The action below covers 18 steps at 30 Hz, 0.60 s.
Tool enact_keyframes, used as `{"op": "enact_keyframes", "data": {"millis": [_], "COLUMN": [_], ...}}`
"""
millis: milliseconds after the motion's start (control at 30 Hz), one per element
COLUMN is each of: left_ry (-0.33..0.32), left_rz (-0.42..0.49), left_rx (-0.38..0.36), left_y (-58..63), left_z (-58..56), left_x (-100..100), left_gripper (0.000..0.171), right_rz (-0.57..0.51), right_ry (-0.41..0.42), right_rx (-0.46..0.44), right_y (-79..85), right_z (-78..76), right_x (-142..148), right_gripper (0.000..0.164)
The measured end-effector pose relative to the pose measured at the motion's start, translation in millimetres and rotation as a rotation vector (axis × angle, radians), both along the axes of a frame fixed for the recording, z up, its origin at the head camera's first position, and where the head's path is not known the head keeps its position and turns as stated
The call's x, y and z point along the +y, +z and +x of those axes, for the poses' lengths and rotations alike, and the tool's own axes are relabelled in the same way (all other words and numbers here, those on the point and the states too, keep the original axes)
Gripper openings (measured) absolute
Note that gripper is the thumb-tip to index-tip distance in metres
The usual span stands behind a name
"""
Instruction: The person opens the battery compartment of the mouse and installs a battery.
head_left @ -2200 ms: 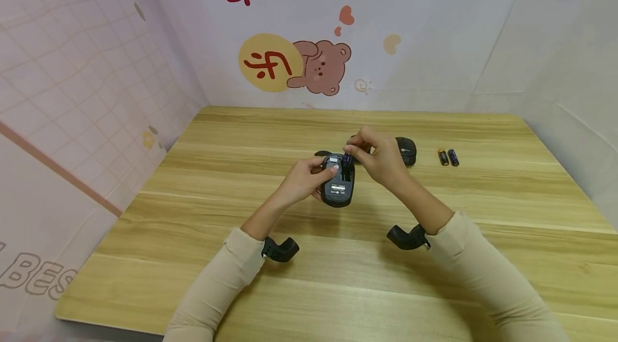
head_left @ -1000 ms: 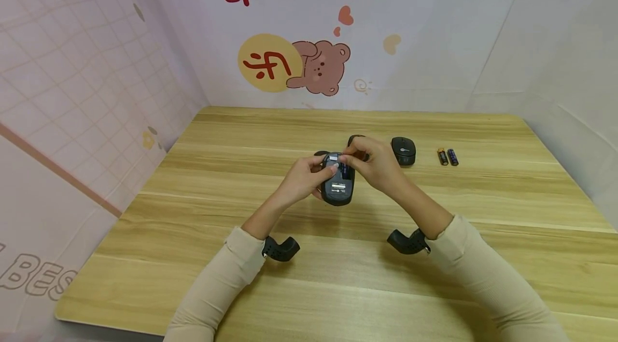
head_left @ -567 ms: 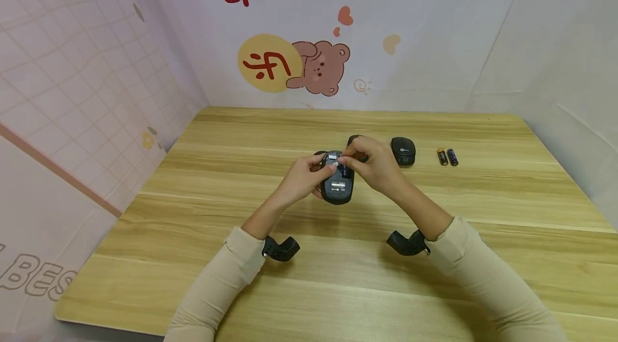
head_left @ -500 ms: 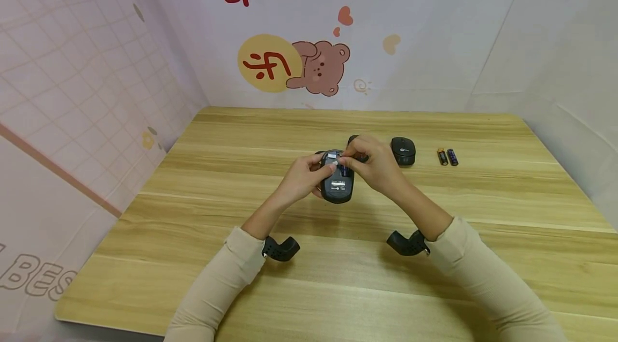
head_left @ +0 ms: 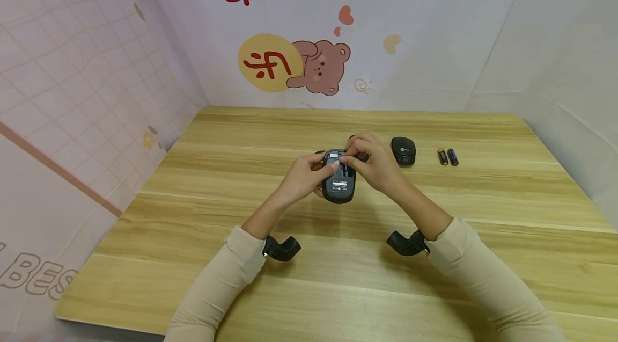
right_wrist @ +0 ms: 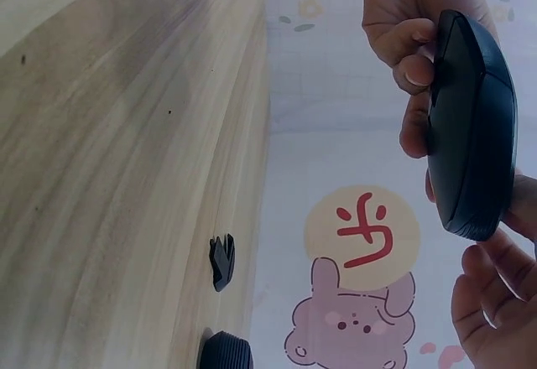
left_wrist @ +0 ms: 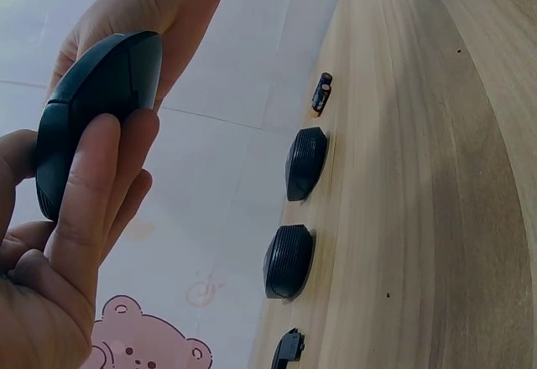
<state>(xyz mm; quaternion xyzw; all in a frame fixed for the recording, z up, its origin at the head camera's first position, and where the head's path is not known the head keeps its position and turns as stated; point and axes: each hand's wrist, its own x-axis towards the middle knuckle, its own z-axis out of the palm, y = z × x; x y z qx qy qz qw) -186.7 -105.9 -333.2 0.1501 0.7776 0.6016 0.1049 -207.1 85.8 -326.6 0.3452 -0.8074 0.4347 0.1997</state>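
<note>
My left hand grips a black computer mouse above the table, underside up, with its thumb on the bottom face. The battery compartment is uncovered, and a dark blue battery lies in it. Thumb and index finger of my right hand come together at the battery's upper end; their tips partly hide it. In the left wrist view, the mouse appears edge-on between the fingers of both hands. From the right wrist, the mouse also shows from the side, its compartment hidden.
A second mouse rests on the wooden table, with two batteries right of it. Another mouse is mostly behind my right hand. A black cover piece lies behind the left hand. A printed cloth hangs behind.
The battery in my right fingers stood tilted out of the compartment; now it lies down inside. My right hand has moved slightly left and down over the mouse. The left hand keeps its grip.
</note>
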Motion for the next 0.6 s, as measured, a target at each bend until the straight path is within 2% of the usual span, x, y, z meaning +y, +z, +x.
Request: {"op": "enact_keyframes", "data": {"millis": [600], "left_ry": [-0.023], "left_rz": [0.004], "left_rx": [0.004], "left_y": [1.4], "left_z": [2.1], "left_x": [-2.0], "left_gripper": [0.044], "right_rz": [0.031], "right_ry": [-0.006], "right_rx": [-0.009], "right_y": [1.6], "right_z": [1.9], "right_x": [1.0], "right_gripper": [0.012]}}
